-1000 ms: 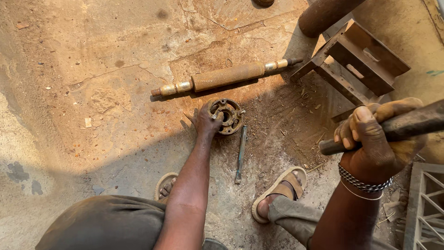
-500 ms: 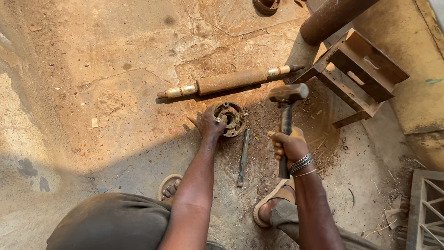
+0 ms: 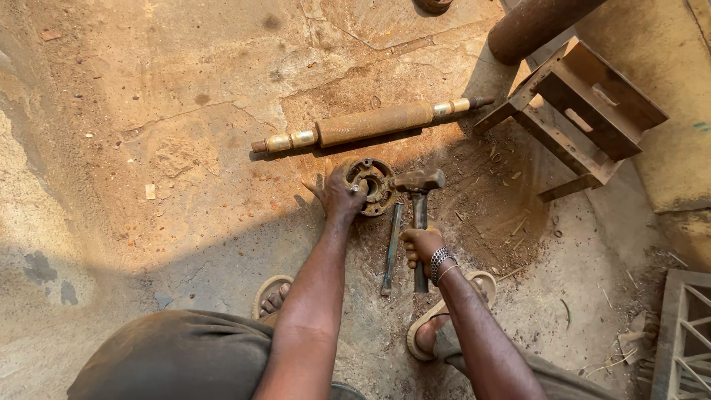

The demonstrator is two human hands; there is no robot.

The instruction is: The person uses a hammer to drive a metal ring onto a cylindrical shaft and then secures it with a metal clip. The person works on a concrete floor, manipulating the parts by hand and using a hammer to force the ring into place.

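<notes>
change since earlier: my right hand is bringing the hammer down from the raised swing; the head is now sitting at the right edge of the round rusty hub part, where before it was up off to my right. My left hand is staying on the part.
left hand: gripping the hub's left rim, fingers spread over it, pinning it to the ground.
right hand: clenching around the hammer handle low down, bracelets on the wrist.
hub location: lying flat on the cracked concrete floor, just below the long rusty shaft, well clear of the metal stool frame.
nearby: a thin steel rod is lying beside the hammer handle, untouched.
step: I'm judging this as mid-hammering, striking the hub to loosen something in it.
next move needs: probably lifting again and aiming at the rim, keeping my left fingers clear of the head.
</notes>
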